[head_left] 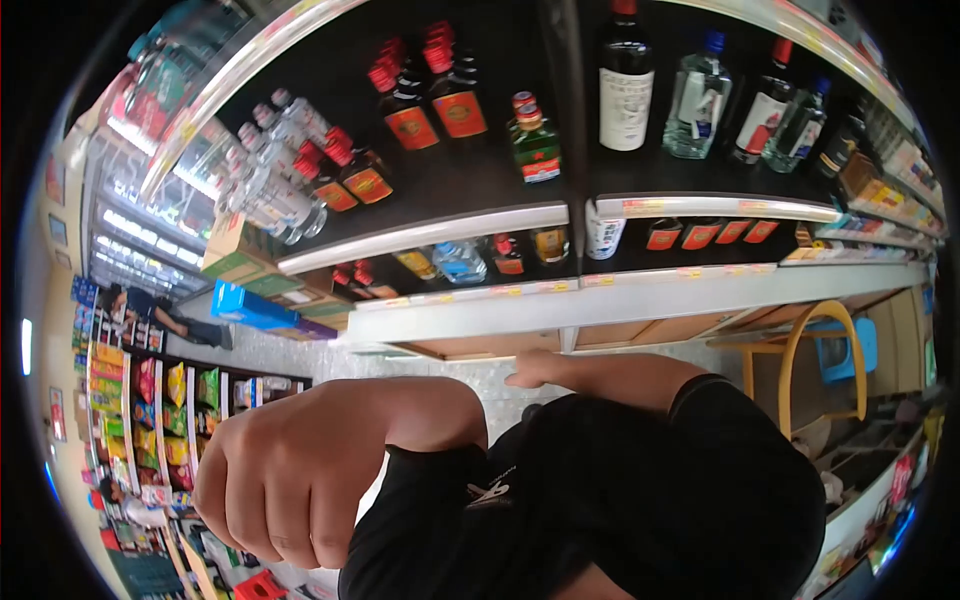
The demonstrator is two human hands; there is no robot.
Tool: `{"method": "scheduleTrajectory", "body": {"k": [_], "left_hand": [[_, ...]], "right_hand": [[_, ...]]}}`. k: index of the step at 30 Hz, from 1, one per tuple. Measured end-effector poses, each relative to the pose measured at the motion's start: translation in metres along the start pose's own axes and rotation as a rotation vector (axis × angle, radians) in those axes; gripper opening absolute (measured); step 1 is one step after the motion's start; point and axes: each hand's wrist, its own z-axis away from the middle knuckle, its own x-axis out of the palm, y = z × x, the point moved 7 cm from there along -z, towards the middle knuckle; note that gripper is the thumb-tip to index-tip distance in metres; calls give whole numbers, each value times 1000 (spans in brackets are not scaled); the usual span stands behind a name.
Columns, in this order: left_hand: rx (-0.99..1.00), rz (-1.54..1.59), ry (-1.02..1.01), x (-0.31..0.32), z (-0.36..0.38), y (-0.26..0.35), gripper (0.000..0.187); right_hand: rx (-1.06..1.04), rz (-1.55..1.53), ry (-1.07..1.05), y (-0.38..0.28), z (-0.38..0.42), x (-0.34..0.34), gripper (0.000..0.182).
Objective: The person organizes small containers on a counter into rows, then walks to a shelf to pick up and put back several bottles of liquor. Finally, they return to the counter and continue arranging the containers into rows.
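Observation:
My left hand [270, 485] is close to the camera at the lower left. It is curled into a fist and nothing shows in it. My bare forearm runs from it to the short black sleeve [440, 490] of my shirt. My right hand [532, 370] lies farther off at the centre, just below the bottom ledge of the shelf unit [600, 300]. Its fingers stretch loosely to the left and hold nothing. The shelves above carry bottles, among them a dark wine bottle [626, 75], a green bottle [533, 140] and red-capped bottles [455, 95].
A yellow-framed stool with a blue seat [830, 350] stands at the right by the shelf base. Cardboard boxes and a blue box [250, 300] sit on the floor at the left. A snack rack [150, 420] fills the lower left. Another person [150, 310] is far down the aisle.

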Motion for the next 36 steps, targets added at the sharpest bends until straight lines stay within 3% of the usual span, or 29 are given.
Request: {"method": "scheduleTrajectory", "body": {"k": [2, 4, 6, 8, 10, 11, 12, 14, 16, 17, 20, 21, 23, 24, 25, 26, 27, 28, 29, 30, 31, 33, 36], "left_hand": [[-6, -55, -10, 11, 3, 6, 22], [-72, -78, -64, 20, 12, 4, 31], [-88, -110, -31, 20, 18, 0, 27], [-144, -161, 17, 16, 22, -2, 19], [-160, -186, 16, 18, 28, -1, 17], [-183, -159, 5, 18, 30, -4, 17], [-203, -131, -6, 19, 32, -7, 17], [-214, -139, -6, 18, 30, -8, 17], [-221, -137, 19, 19, 26, -8, 17], [-211, -101, -8, 22, 23, -6, 16], [-188, -18, -74, 33, 22, 2, 16], [-181, -10, -89, 34, 25, 2, 20], [-161, 66, -72, 25, 32, -8, 25], [-157, 132, -64, 20, 36, -14, 30], [-158, 145, 57, 14, 44, -22, 38], [-158, 148, 56, 15, 47, -25, 38], [-209, 127, 23, 18, 49, -31, 40], [-258, 112, 2, 21, 52, -38, 42], [-286, 150, -118, 25, 47, -40, 24], [-285, 151, -121, 26, 42, -38, 24], [-332, 133, -130, 28, 38, -39, 23], [-358, 105, -155, 32, 30, -40, 20], [-362, 87, -166, 39, 29, -32, 22]], "right_hand": [[-8, -854, -198, -16, -13, 38, 55], [-190, -738, -325, -93, 51, -8, 50], [-610, -1082, -398, -157, 117, -61, 42], [-1213, -946, -254, -191, 188, -127, 44], [-1514, -1273, -606, -172, 217, -162, 47], [-1599, -1557, -1074, -157, 208, -162, 50], [-1695, -1500, -1479, -157, 197, -154, 51], [-801, -1504, -892, -145, 110, -66, 53], [-200, -987, -331, -60, -13, 24, 57], [-207, -985, -329, -54, -13, 30, 57], [87, -642, -459, -28, -14, 67, 38], [-108, -1093, -727, -50, -28, 77, 44], [-708, -722, -317, -147, 60, -32, 44], [-585, -1337, -599, -179, 97, -53, 48], [-731, -1108, -393, -193, 141, -98, 49], [-1157, -1099, -361, -204, 178, -131, 46], [-1438, -1191, -334, -200, 210, -158, 51], [-1914, -1382, -688, -189, 219, -172, 47], [-1639, -1687, -972, -179, 183, -150, 43], [-1296, -1936, -1241, -169, 149, -124, 39], [-1288, -1931, -1237, -162, 139, -119, 39], [-981, -1515, -977, -184, 102, -61, 45], [-581, -862, -556, -152, 48, -14, 54]]}}
